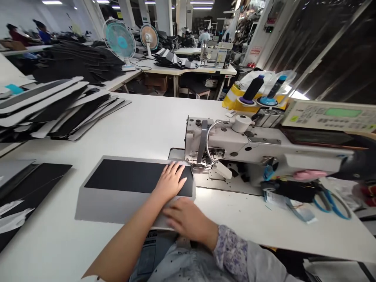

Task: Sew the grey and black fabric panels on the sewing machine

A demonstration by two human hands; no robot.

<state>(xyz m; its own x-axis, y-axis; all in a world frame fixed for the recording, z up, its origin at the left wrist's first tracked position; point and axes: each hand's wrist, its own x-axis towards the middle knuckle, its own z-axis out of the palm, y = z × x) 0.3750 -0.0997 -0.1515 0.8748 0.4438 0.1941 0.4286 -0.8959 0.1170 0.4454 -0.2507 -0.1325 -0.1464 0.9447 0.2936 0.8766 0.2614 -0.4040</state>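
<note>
A grey panel (pixel 102 205) with a black rectangular piece (pixel 123 176) on it lies flat on the white table. My left hand (pixel 170 181) rests palm down on the black piece near its right end, fingers spread. At the panel's lower right edge is my right hand (pixel 190 219); its fingers are smeared by motion, so I cannot make out their grip. The sewing machine (pixel 229 141) stands to the right, and its needle area meets the panel's upper right corner.
Stacked grey and black panels (pixel 58 109) lie at the left, with more dark pieces (pixel 38 184) in front. Blue-handled scissors (pixel 331 203) rest at the right. Thread cones (pixel 252 90) stand behind the machine beside a control panel (pixel 331 115). Fans (pixel 120 41) stand farther back.
</note>
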